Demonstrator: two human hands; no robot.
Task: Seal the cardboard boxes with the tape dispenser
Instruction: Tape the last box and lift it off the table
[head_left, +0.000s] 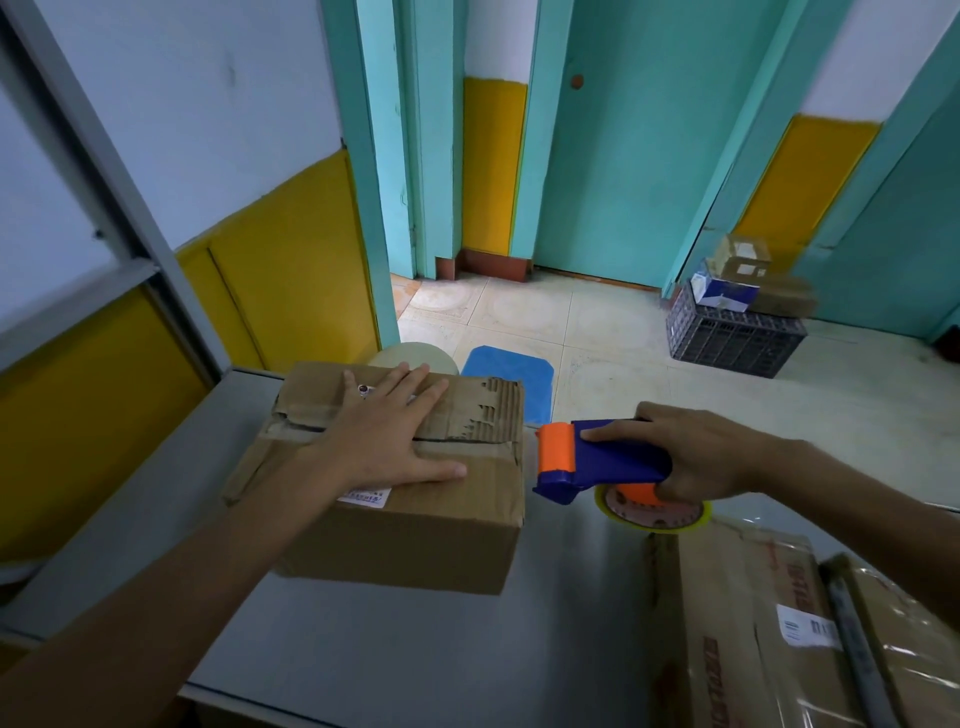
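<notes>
**Tape dispenser poised at the edge of an open-seamed cardboard box on a grey table.**

The person's left hand lies flat, fingers spread, pressing down the flaps where the seam gapes. The right hand has its fingers wrapped round the blue-and-orange tape dispenser, whose orange roller sits just beside the box's right edge, apparently not touching. Taping looks not yet begun. Next, the roller must land on the seam's end and draw along it, flaps held down.
</notes>
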